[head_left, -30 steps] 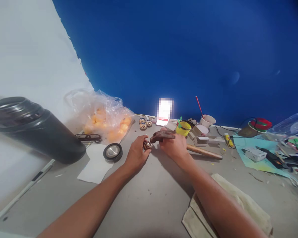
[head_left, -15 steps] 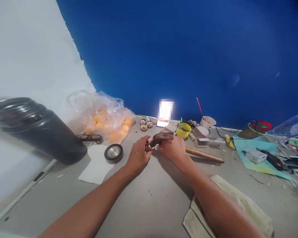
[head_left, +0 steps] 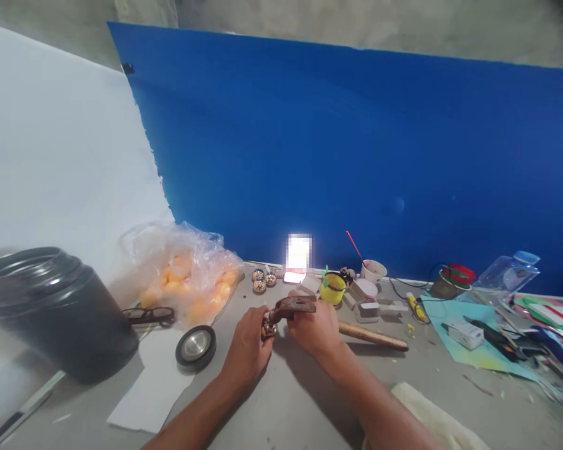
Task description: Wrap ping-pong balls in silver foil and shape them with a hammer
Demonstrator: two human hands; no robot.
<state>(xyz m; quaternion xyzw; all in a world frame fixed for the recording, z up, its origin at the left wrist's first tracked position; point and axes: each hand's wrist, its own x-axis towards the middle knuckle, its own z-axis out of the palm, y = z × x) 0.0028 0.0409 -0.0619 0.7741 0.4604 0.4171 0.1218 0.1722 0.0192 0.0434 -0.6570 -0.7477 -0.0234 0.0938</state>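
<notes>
My left hand (head_left: 248,345) is closed around a shiny, patterned metallic ball (head_left: 268,327), partly hidden by the fingers. My right hand (head_left: 317,326) grips a claw hammer (head_left: 374,335) close to its head, and the wooden handle sticks out to the right. The rusty hammer head is at the ball; whether they touch I cannot tell. Beyond my hands, several similar shiny balls (head_left: 259,285) sit together near the blue backdrop.
At left stand a dark flask (head_left: 70,319), a bag of orange balls (head_left: 181,272), glasses (head_left: 154,315) and a round black lid (head_left: 196,349). Behind my right hand are a yellow cup (head_left: 332,290) and white cup (head_left: 374,270). A cloth (head_left: 431,415) lies front right.
The head view has tilted up, so the table sits lower and the backdrop's top edge shows. Both hands keep their hold on the ball and hammer.
</notes>
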